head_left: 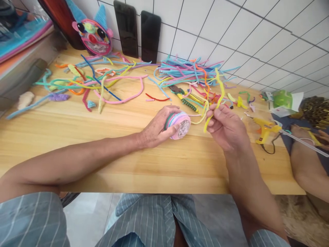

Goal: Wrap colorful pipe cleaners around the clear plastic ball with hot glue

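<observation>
My left hand is wrapped round a small round container bound with pastel pipe cleaners, its clear end turned toward the right. Between the thumb and fingers of my right hand is a yellow pipe cleaner, one end pointing up and the other hanging below the fingers. The hands are apart, both just above the tabletop. Behind them lie pliers with green and yellow handles and a short red pipe cleaner.
A pile of pipe cleaners lies along the tiled wall, near two phones and a pipe-cleaner face figure. On the right are a yellow glue gun with its cord and another person's arm.
</observation>
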Demonstrator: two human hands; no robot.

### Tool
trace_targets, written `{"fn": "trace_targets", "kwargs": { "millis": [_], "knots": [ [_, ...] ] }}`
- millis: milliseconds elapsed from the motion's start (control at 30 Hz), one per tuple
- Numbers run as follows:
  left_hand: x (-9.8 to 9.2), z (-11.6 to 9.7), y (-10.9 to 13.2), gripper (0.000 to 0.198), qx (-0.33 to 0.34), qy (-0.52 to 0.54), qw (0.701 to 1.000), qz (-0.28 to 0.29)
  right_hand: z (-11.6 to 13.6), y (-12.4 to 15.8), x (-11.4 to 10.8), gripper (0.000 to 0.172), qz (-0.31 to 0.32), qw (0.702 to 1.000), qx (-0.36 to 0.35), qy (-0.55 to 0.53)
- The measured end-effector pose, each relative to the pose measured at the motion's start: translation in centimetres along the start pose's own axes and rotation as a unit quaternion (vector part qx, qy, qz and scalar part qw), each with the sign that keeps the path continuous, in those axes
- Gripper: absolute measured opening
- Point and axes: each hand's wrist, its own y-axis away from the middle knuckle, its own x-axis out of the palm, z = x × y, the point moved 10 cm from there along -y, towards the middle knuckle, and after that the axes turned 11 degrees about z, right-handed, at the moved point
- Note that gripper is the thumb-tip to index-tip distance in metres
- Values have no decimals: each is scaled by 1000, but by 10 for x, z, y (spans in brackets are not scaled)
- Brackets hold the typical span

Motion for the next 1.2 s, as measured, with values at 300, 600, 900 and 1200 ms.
{"fn": "trace_targets", "kwargs": {
  "millis": [300, 600, 900, 1200],
  "knots": [
    [2, -3, -1, 49, 16, 2, 1000, -1, -14, 0, 15, 22, -2, 999, -34, 4],
    [3, -8, -3, 49, 11, 3, 1000, -2, -14, 0, 28, 35, 24, 992, -52, 109],
    [2, -11, -3, 48, 17, -5, 1000, -3, -13, 3, 34, 29, 3, 990, -79, 119],
    [2, -11, -4, 48, 21, -4, 1000, -1, -15, -1, 32, 46, -27, 978, -68, 194]
  ]
}}
